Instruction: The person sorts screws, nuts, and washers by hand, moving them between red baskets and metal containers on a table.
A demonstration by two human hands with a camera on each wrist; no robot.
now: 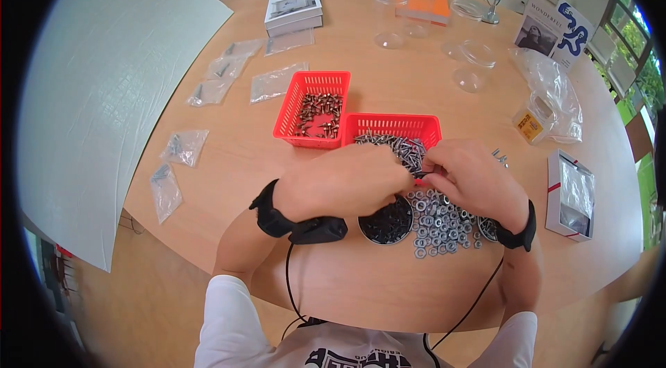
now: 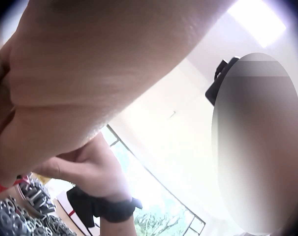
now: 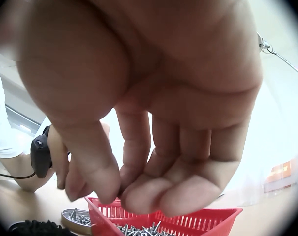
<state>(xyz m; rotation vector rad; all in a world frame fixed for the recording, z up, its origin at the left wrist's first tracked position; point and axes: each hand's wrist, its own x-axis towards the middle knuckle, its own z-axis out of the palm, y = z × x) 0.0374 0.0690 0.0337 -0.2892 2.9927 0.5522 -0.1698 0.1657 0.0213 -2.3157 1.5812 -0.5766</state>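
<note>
Both hands meet over the near rim of a red basket (image 1: 431, 125) filled with silvery screws (image 1: 411, 153). My left hand (image 1: 347, 177) comes in from the left with bent fingers, its fingertips mostly hidden. My right hand (image 1: 475, 177) has its thumb and curled fingers brought together. Between those fingertips a small dark piece (image 3: 121, 191) barely shows; I cannot tell its kind. Just below the hands stand a round dish of black screws (image 1: 385, 222) and a spread of metal nuts (image 1: 444, 228). A smaller round dish (image 1: 488, 229) lies partly under the right wrist.
Another red basket (image 1: 281, 125) holds brass-coloured screws. Small plastic bags (image 1: 186, 148) lie on the left, with a white book (image 1: 294, 11) behind. Clear round containers (image 1: 472, 76) stand at the back. An open box (image 1: 570, 194) and a yellow-labelled container (image 1: 533, 122) sit on the right.
</note>
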